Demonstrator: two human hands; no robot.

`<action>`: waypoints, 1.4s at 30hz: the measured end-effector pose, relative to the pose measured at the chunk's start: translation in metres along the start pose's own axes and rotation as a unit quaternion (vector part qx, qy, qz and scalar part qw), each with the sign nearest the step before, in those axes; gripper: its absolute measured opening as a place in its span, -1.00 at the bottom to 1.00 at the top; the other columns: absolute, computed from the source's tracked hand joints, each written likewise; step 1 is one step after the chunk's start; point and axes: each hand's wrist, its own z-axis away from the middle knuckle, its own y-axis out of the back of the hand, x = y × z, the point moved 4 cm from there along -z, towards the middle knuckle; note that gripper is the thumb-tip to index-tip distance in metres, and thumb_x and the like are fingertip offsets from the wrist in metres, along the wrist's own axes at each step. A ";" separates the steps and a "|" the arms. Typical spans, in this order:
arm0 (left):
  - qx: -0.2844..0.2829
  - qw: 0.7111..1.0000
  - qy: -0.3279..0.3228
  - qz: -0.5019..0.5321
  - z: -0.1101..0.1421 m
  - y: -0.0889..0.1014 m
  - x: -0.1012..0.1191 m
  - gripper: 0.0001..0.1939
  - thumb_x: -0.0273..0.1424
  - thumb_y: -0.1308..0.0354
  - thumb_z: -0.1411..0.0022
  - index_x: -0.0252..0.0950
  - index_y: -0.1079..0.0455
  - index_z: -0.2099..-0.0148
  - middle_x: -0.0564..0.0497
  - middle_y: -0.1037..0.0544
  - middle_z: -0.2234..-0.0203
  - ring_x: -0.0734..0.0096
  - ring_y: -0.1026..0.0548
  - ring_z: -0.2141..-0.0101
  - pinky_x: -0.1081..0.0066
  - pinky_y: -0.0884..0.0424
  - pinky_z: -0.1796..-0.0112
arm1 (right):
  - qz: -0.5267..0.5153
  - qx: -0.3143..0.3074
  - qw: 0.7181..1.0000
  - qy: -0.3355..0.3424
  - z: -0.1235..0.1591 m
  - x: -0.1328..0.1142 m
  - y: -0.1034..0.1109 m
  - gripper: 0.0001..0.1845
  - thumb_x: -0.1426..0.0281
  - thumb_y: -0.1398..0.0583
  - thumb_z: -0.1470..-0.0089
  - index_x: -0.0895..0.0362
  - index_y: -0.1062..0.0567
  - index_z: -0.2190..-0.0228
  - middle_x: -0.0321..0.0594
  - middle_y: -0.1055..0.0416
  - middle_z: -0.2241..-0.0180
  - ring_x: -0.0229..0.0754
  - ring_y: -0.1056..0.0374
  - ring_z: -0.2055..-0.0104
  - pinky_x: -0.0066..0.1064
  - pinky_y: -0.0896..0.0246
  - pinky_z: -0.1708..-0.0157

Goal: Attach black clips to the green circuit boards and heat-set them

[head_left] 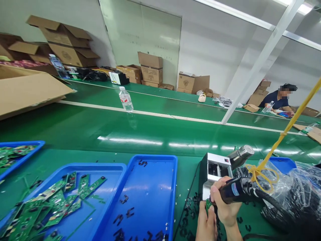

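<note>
Down at lower right of the frame, left hand (207, 224) has its fingers pinching a small green board (208, 205), right hand's (227, 206) fingers wrapped round a black corded tool (235, 190), both right by a silver-and-black machine (216, 170).

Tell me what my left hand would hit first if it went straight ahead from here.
Your left hand, with the green circuit board, would likely meet the silver-and-black machine just ahead, though the exact gap is unclear.
</note>
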 end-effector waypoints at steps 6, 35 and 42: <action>-0.045 0.992 -0.048 -0.110 0.006 0.044 0.027 -0.53 0.09 -0.38 -0.06 -0.18 -0.38 0.35 0.17 -0.38 0.72 0.48 -0.36 0.67 0.53 -0.23 0.59 | -0.043 0.086 0.994 -0.055 0.001 -0.010 0.042 -0.53 0.34 -0.36 -0.17 0.07 -0.33 -0.05 -0.44 -0.37 0.60 -0.24 -0.28 0.63 -0.35 -0.24 0.55; 0.522 0.808 -0.255 -0.096 0.106 0.266 0.103 -0.45 -0.01 -0.33 -0.09 -0.24 -0.43 0.00 -0.10 -0.66 0.22 0.01 -0.62 0.10 0.02 -0.51 -0.02 | 0.376 -0.467 0.799 -0.046 0.179 0.074 -0.114 -0.70 0.40 -0.30 -0.18 0.04 -0.61 0.04 -0.07 -0.59 0.10 0.15 -0.50 -0.03 0.02 -0.31 -0.13; 0.569 0.709 -0.215 -0.357 0.143 0.363 0.148 -0.42 0.05 -0.09 -0.14 -0.33 -0.44 0.03 -0.27 -0.63 0.15 -0.10 -0.64 0.15 -0.04 -0.56 0.05 | 0.339 -0.499 0.795 -0.066 0.199 0.075 -0.134 -0.43 0.64 -0.27 0.02 0.16 -0.55 -0.06 0.16 -0.45 -0.19 0.24 -0.36 -0.24 0.02 -0.14 -0.27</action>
